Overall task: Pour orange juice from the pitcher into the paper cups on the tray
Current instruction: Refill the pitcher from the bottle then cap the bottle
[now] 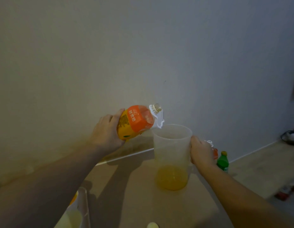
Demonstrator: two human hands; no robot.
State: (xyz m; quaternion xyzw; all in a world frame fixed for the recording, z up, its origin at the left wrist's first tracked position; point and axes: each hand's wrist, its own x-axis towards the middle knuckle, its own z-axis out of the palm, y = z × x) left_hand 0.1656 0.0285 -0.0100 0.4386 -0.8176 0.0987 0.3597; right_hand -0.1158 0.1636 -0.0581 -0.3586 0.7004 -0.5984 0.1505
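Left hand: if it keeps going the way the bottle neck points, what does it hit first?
Probably the pitcher rim: the left hand aims the juice bottle up and right, mouth just above it. Depth unclear; beyond is wall.

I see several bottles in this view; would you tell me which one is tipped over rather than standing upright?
The orange-labelled juice bottle gripped in the left hand, tilted with its open neck over the pitcher. The green bottle beyond the right hand stands upright.
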